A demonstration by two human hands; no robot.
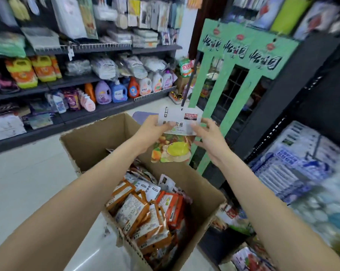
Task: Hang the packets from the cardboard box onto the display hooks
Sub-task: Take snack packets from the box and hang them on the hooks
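Above the cardboard box [91, 145], left hand [151, 130] and right hand [208, 137] curl their fingers on one packet [175, 141]; its hole meets the hook [188, 83] (I judge); next, slide it on.

Cardboard box [91, 145] on tiled floor [28, 173]

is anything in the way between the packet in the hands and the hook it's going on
Nothing visible blocks it. The white-topped packet with fruit print is pinched at its upper corners by the left hand and right hand, above the open cardboard box. The thin dark hook rod already meets the packet's top edge; whether it has entered the hole is unclear.
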